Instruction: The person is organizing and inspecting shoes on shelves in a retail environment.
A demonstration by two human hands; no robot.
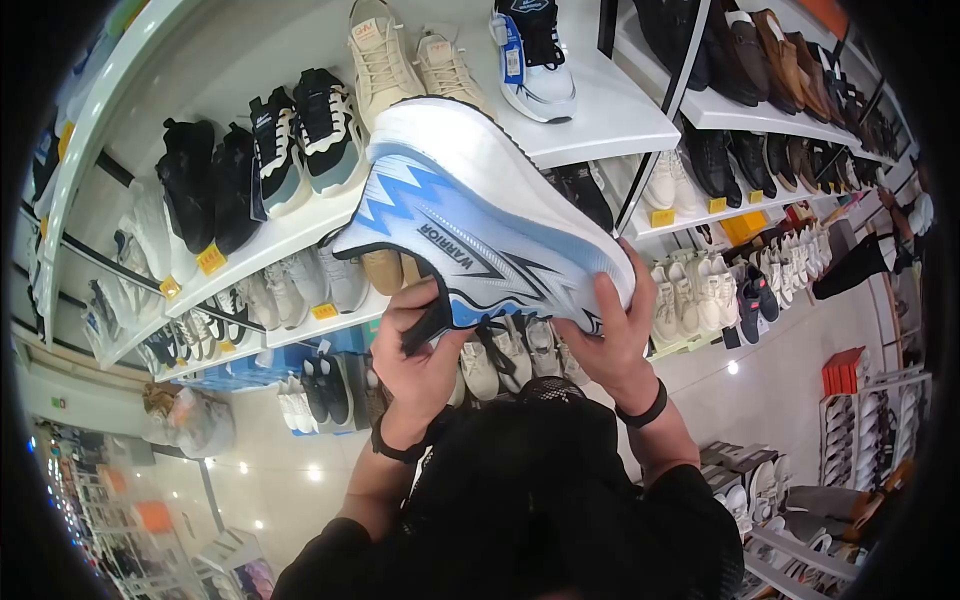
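Observation:
A white and blue sneaker (490, 220) marked WARRIOR is held up before the shelves, its thick white sole turned upward. My left hand (415, 365) grips it by the black tongue and collar side. Around the toe end, my right hand (620, 330) has its thumb on the upper and fingers at the far edge. Behind the sneaker stand a beige pair (385, 60) and, to the right, a black and white sneaker (535, 60) with a blue tag.
White shelves (610, 125) curve across the view, carrying rows of shoes and yellow price tags (211, 259). Black sneakers (205, 185) stand at upper left, brown leather shoes (785, 60) at upper right. Plastic bags (198, 420) sit on the floor at left. At far right is another person (915, 215).

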